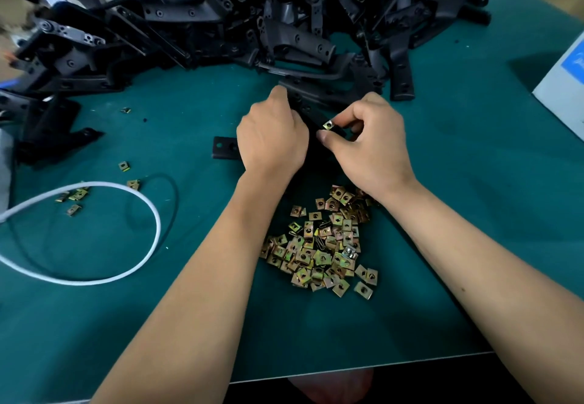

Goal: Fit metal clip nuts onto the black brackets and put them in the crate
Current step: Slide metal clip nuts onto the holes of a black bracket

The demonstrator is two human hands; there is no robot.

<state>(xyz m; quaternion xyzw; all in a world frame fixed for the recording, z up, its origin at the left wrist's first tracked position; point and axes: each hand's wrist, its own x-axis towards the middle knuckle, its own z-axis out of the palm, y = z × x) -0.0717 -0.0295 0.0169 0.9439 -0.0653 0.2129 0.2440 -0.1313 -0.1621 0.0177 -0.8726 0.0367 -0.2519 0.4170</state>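
Loose clip nuts (pixel 322 245) heap nearest; beyond, the left hand (pixel 271 138) grips a black bracket (pixel 226 147) while the right hand (pixel 369 141) pinches a nut (pixel 328 124) in its fingers (pixel 325 136), which may slip or seat crooked.

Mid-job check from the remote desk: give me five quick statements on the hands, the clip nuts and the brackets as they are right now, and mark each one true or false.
1. The right hand pinches a clip nut at the black bracket. True.
2. The left hand rests idle on the table, away from the bracket. False: it lies on the bracket, holding it.
3. The pile of clip nuts lies between the forearms, nearer the person than the bracket. True.
4. The white cable lies right of the pile. False: it loops on the left.
5. The heap of black brackets lies at the table's far side. True.
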